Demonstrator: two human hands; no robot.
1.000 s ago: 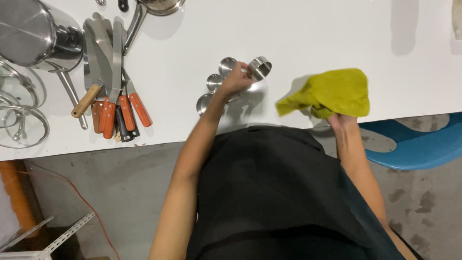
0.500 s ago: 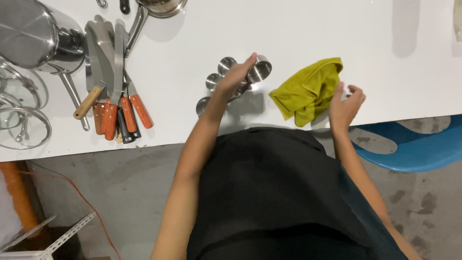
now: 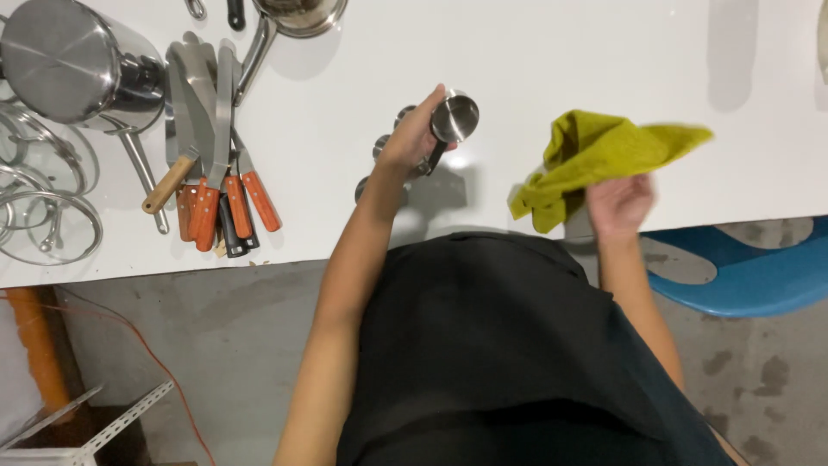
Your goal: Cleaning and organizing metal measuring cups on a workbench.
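The person stands at the near edge of a white surface (image 3: 552, 52). The left hand (image 3: 412, 138) is closed around the handles of a set of small round stainless-steel measuring cups (image 3: 454, 118), held just above the surface; one cup shows its shiny round bottom beside the fingertips, and further cups of the set show behind and below the hand. The right hand (image 3: 617, 205) is closed on the lower edge of a crumpled yellow-green cloth (image 3: 595, 155), which is lifted and spread to the right of the measuring cups, well apart from them; its outer corner is blurred.

To the left of the measuring cups lies a row of knives and spatulas with orange and wooden handles (image 3: 216, 173), blades pointing away from the person. Further left of the cups stands a stainless-steel saucepan (image 3: 69, 69) with a long handle, and beyond it, at the surface's left edge, lie glass lids with metal rims (image 3: 39, 216). Behind the cups, at the far edge, a second steel pan (image 3: 297, 13) is partly visible. To the right of the cups, beyond the cloth and below the surface's edge, is a blue plastic chair seat (image 3: 742, 267) on a grey concrete floor (image 3: 216, 345).
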